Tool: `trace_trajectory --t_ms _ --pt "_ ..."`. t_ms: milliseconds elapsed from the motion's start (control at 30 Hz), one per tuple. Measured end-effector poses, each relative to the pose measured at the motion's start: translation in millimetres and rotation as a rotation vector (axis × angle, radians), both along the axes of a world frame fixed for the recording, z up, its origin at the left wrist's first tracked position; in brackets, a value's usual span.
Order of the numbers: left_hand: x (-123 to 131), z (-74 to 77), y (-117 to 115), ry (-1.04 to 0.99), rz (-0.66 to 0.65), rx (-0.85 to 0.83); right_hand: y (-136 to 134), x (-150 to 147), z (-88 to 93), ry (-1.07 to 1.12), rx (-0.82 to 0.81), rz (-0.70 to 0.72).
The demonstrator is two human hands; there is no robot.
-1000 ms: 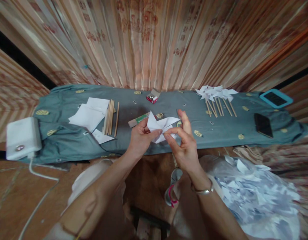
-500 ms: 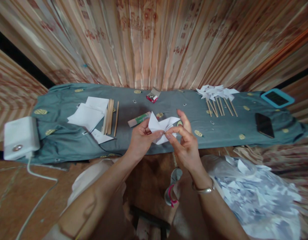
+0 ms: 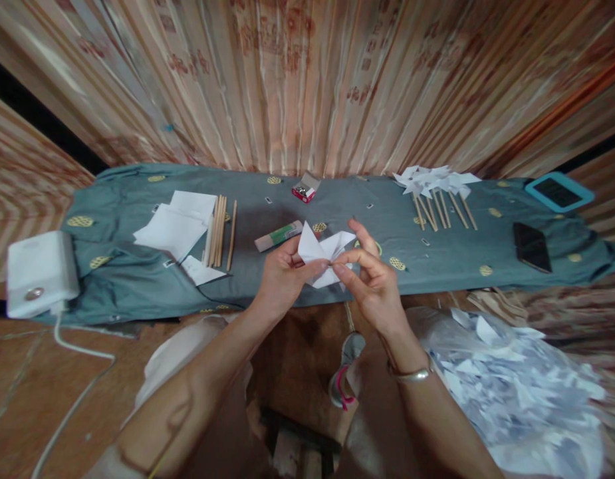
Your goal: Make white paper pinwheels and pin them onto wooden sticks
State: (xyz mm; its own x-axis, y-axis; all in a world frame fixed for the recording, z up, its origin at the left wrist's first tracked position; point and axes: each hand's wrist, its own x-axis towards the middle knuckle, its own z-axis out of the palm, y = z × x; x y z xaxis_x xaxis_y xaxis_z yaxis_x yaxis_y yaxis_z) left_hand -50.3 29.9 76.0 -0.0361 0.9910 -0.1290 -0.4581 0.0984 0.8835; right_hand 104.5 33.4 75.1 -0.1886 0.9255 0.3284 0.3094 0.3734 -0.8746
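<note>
A white folded paper pinwheel point(image 3: 316, 249) is held above the cloth's front edge. My left hand point(image 3: 283, 274) grips its left side, thumb near the centre. At the centre, the thumb and forefinger of my right hand point(image 3: 369, 279) are pinched together; whatever is between them is too small to make out. A glue stick point(image 3: 278, 236) lies just beyond my left hand. Wooden sticks point(image 3: 220, 233) lie to the left, beside white paper sheets point(image 3: 170, 229). Finished-looking pinwheels on sticks point(image 3: 434, 181) are at the back right.
A small red box point(image 3: 304, 188) stands at the back of the green cloth point(image 3: 257, 286). A dark phone point(image 3: 531, 247) and a blue-framed device point(image 3: 560, 192) are at the right. A white box with a cable point(image 3: 42, 273) sits far left. A bag of folded paper point(image 3: 516, 386) is lower right.
The view has shifted slightly. Both hands keep their hold at the paper, and the right hand has moved very slightly to the right.
</note>
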Motion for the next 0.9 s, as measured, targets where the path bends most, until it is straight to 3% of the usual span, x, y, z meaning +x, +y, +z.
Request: trace_trajectory --t_ms 900 --pt "-0.7 0.3 0.4 -0.022 -0.019 -0.016 3.1 4.4 -0.3 0.148 -0.114 0.086"
